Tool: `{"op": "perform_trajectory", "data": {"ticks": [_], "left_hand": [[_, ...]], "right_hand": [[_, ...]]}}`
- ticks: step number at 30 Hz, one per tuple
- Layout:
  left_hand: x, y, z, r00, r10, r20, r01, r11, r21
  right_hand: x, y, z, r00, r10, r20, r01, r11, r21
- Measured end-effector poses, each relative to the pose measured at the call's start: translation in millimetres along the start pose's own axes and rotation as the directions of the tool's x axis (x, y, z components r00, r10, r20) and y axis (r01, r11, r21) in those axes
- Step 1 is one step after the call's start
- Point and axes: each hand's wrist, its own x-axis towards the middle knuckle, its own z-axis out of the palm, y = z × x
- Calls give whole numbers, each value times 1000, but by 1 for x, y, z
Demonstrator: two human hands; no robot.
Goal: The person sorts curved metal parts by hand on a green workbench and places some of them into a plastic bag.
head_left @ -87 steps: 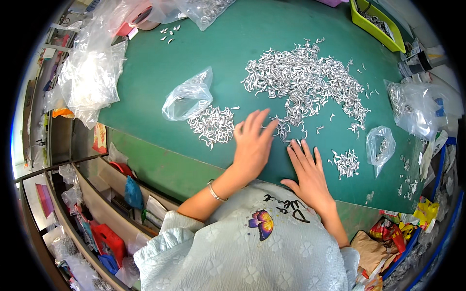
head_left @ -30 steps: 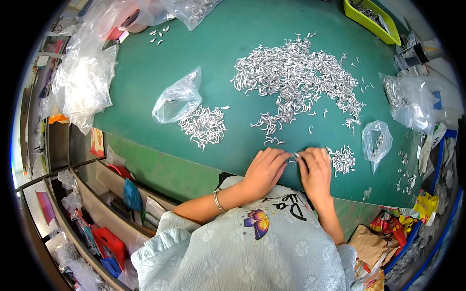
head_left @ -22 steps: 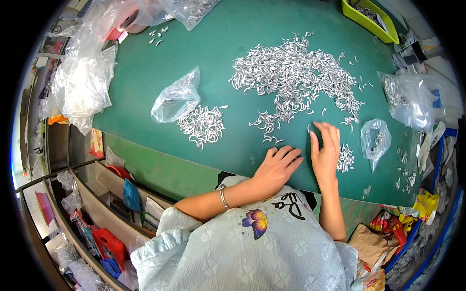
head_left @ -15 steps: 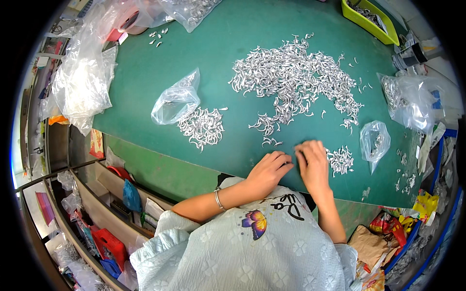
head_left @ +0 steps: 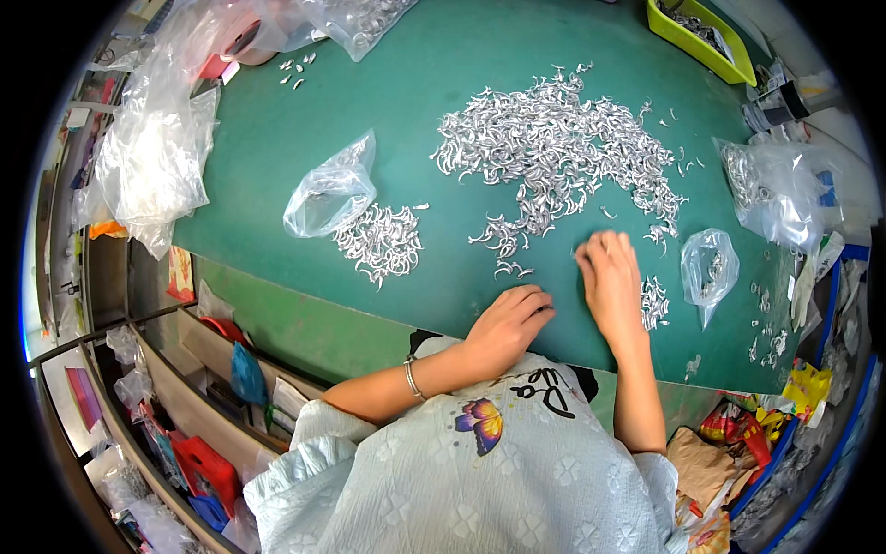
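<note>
A big heap of small curved silver metal parts (head_left: 554,152) lies on the green table (head_left: 406,102). My left hand (head_left: 508,328) rests near the table's front edge with its fingers curled; whether it holds a part I cannot tell. My right hand (head_left: 611,277) lies palm down, fingers together, reaching toward the loose parts at the heap's near edge. A small pile of parts (head_left: 653,303) sits just right of that hand. Another pile (head_left: 380,242) lies to the left beside a clear plastic bag (head_left: 328,192).
A small clear bag with parts (head_left: 709,268) lies right of my right hand. Larger bags (head_left: 780,189) sit at the right edge, crumpled bags (head_left: 152,157) at the left. A yellow-green tray (head_left: 697,32) stands at the far right. Shelves with clutter (head_left: 198,406) run below the table's left side.
My hands drew back from the heap to the front edge and came together. My right hand then reached out to the small right pile, came back, and now reaches forward again.
</note>
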Motion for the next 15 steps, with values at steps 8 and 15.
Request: {"op": "perform_trajectory", "data": {"ticks": [8,15], "left_hand": [[19,11,0,999,-10,-50,12,999,52],[5,-1,3,1000,29,6,-29,999,16]], "right_hand": [[15,8,-11,968,184,-171,-155,974,166],[22,18,-8,986,168,9,-168,983,67]]}}
